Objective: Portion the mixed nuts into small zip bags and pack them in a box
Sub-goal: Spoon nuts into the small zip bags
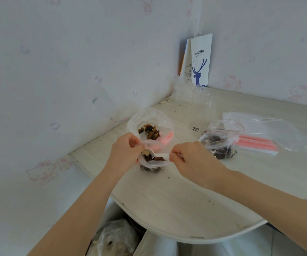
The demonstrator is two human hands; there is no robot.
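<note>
My left hand [124,150] grips the rim of a small clear zip bag [153,163], holding its mouth wide; dark nuts lie in its bottom. My right hand [191,159] pinches the handle of a white plastic spoon [156,154] whose bowl, loaded with nuts, is inside the bag's mouth. Just behind stands a larger clear bag of mixed nuts [149,131], open on the table. To the right lie two small zip bags with nuts [220,143] in them.
A pile of unused zip bags with red seals [263,137] lies at the right. A clear plastic cup [201,109] and a white coffee paper bag [200,60] stand at the back corner. Crumbs dot the white table [186,200]. Below the table edge is a bag of nuts [115,239].
</note>
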